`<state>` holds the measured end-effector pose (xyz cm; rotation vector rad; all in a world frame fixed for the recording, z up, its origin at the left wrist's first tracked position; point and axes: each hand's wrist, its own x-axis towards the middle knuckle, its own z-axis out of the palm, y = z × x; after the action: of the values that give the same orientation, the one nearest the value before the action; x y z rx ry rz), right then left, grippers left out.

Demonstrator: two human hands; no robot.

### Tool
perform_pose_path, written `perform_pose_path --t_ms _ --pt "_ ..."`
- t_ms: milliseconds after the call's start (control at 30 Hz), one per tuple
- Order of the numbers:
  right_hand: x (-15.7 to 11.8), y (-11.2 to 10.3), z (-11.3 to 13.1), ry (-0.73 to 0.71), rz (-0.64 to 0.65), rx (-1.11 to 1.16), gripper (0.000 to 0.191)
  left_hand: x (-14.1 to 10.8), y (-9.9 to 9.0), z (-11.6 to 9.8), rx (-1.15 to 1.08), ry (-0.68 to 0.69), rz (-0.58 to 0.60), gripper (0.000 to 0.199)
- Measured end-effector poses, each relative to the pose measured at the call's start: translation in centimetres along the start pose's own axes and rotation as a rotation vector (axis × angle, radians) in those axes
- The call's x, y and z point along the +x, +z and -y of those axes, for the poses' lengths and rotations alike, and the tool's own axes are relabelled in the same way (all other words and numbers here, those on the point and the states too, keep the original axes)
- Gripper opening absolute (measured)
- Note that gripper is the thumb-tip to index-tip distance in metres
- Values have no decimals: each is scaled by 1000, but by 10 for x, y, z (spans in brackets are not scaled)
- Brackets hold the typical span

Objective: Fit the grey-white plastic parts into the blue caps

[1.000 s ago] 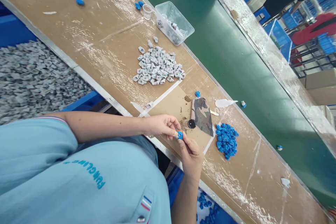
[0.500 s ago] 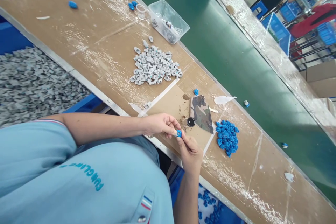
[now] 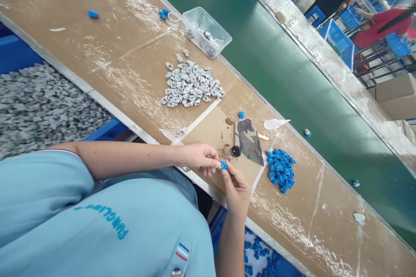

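A small blue molded part (image 3: 224, 165) is held between my two hands above the front edge of the workbench. On its left side, my left hand (image 3: 205, 160) is closed in a pinch, with a pale bit by the fingertips that is too small to make out. My right hand (image 3: 238, 185) grips the part from the right between thumb and fingers. Just beyond the hands stands a small cup of dark liquid (image 3: 235, 151), beside a camouflage-patterned cloth (image 3: 249, 140). A heap of similar blue parts (image 3: 281, 170) lies to the right, and a pile of light grey parts (image 3: 191, 84) farther left.
A clear plastic box (image 3: 208, 32) and a small clear cup (image 3: 173, 21) stand at the bench's far edge. Beyond runs a green conveyor belt (image 3: 276, 73) carrying several blue-and-white pieces. A blue bin of grey parts (image 3: 48, 104) sits left, below the bench. Other people are across the belt.
Both hands keep hold of the blue part, which has shifted slightly to the right. The blue-and-white pieces on the belt have moved a little, and the view has tilted slightly.
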<state>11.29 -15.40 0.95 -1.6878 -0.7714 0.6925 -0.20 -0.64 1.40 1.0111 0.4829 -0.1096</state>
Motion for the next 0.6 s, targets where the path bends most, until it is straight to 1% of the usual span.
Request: perform_pose_path --t_ms 100,233,600 --pt "1 -1 2 6 13 47 23 -1 0 -4 86 -7 46 35" --pt "3 0 8 -26 51 31 23 -3 -2 -5 45 1 77 36" --pt "10 -1 15 -109 153 -32 27 -3 -6 3 -23 41 80 45"
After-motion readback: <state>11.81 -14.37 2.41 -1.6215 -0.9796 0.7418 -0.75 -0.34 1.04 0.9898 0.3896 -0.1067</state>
